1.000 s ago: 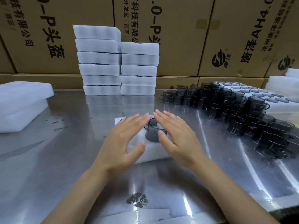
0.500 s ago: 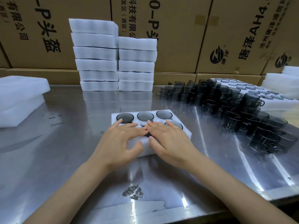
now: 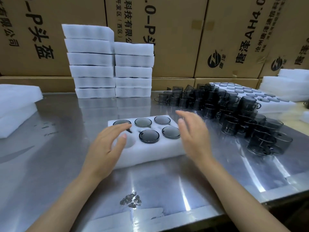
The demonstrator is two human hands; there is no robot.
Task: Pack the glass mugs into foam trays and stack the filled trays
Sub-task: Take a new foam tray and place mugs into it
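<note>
Foam tray (image 3: pixel 150 156) on the worktop (image 3: pixel 50 164), five dark glass mugs (image 3: pixel 149 136) seated.
One near-left pocket is left unfilled; both hands (image 3: pixel 107 148) (image 3: pixel 194 138) are held spread, nothing gripped.

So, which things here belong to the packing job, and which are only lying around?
Job:
- foam tray, one pocket free
- loose glass mugs
- filled tray stacks
- left hand, right hand, both holding nothing

Lying about:
- cardboard boxes
- dark stain on the table
</note>
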